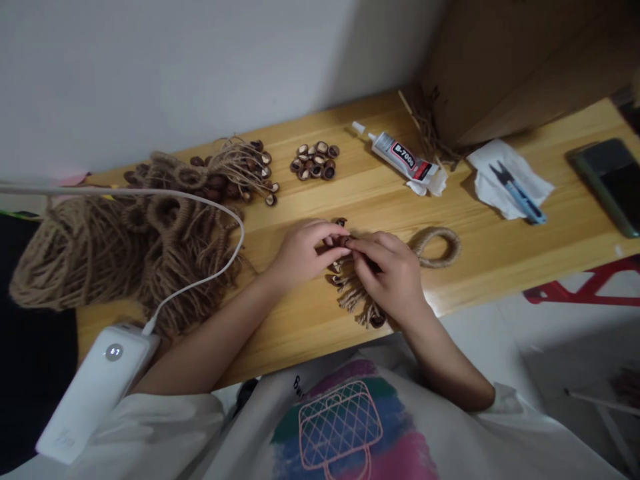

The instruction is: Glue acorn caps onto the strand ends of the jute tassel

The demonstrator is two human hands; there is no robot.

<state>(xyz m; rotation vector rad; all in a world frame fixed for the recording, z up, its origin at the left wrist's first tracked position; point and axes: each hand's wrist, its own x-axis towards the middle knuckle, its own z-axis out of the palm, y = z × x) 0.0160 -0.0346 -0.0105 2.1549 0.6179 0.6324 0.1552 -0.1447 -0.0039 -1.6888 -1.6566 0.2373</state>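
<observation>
From my end, the left hand [313, 257] and right hand [393, 277] meet over the table [295, 327], both nearly closed, fingertips pinching what looks like a small brown shell [349, 241]. Probably light, hard, a bit slick, so I'd hold it by the rim. Cord fringe [353, 297] at its six o'clock looks soft and floppy; twine ring [453, 247] at three.

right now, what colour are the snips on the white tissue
The snips have light blue handles and dark blades, best seen in the head view.
</observation>
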